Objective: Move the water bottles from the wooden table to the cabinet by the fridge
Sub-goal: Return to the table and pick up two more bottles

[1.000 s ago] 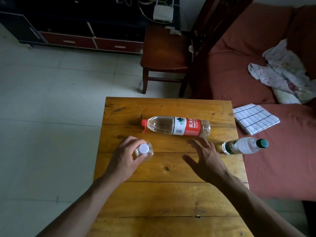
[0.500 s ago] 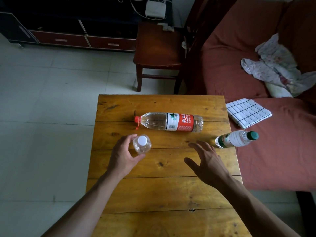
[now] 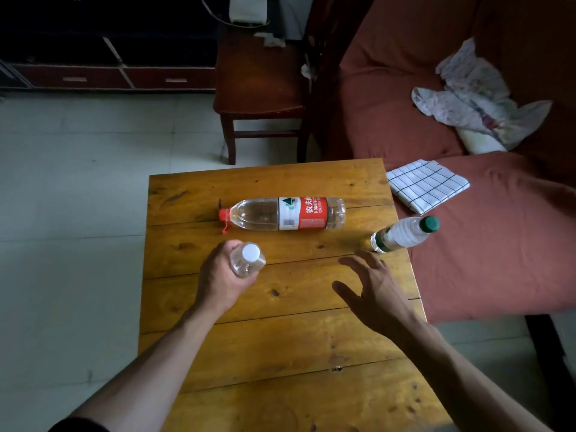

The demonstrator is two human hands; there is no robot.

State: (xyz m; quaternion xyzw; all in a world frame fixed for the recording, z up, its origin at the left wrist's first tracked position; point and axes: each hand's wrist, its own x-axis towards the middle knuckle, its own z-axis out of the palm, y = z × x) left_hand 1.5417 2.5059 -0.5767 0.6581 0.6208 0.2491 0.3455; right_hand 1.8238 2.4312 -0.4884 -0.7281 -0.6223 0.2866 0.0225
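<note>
Bottles first: you've got three in play, all on or over the wooden worktop [image 3: 280, 353]. The small white-capped bottle [image 3: 247, 260] is upright in your left hand [image 3: 219, 282], fingers [image 3: 223, 249] wrapped round its body just under the cap, which makes sense since a grab near the top lets you carry it one-handed. I can't tell if its base is touching the wood. The big red-label bottle [image 3: 286, 213] lies on its side across the far half of the worktop, red cap pointing at the left edge, so it'll probably roll if you nudge it rather than grab it round the middle. The green-capped bottle [image 3: 403, 233] is right at the right edge, tilted, with its cap end hanging out over the red sofa [image 3: 498, 275], so honestly that's the risky one. Your right hand [image 3: 377, 291] hovers over the worktop with fingers [image 3: 358, 260] spread and holding nothing, just short of that bottle's base, looks to me like you're lining up for it next. Nothing's reached the cabinet yet, and it isn't in view. A checked cloth [image 3: 427, 185] sits on the sofa beyond the far right corner.
</note>
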